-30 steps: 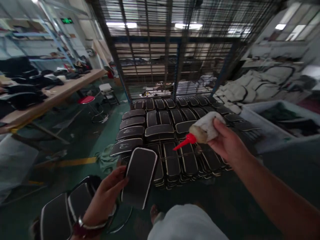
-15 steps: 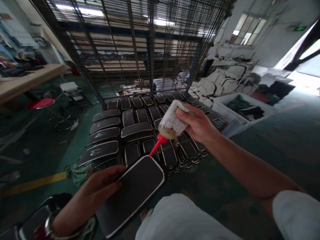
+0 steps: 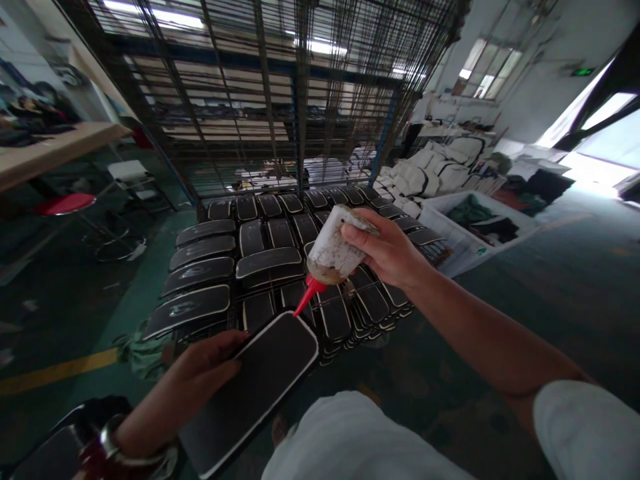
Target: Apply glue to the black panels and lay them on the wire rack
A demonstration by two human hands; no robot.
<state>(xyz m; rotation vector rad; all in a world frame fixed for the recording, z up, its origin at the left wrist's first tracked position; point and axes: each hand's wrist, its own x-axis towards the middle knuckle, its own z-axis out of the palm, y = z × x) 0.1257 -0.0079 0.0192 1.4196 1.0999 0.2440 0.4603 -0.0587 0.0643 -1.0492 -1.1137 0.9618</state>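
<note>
My left hand (image 3: 213, 370) grips the left edge of a dark rounded panel (image 3: 265, 387), thumb on its face. A white line of glue runs along the panel's border. In my right hand (image 3: 383, 247) is a stained white glue bottle (image 3: 334, 245), tipped downward. Its red nozzle (image 3: 307, 293) points at the top corner of the panel, where the tip meets the white line or hovers just over it. Beyond the hands, rows of similar dark panels with pale outlines (image 3: 270, 263) lie on a wire rack.
A tall wire rack frame (image 3: 300, 100) rises behind the panels. On the right stand a white bin (image 3: 450, 250) with dark cloth and a heap of white pieces (image 3: 435, 167). To the left are a red stool (image 3: 65, 204), a white chair (image 3: 127, 171) and a wooden table (image 3: 60, 153).
The view has shifted slightly, so hands, panel and bottle appear a little further left. The nozzle tip stays at the panel's top corner, and both hands keep their hold.
</note>
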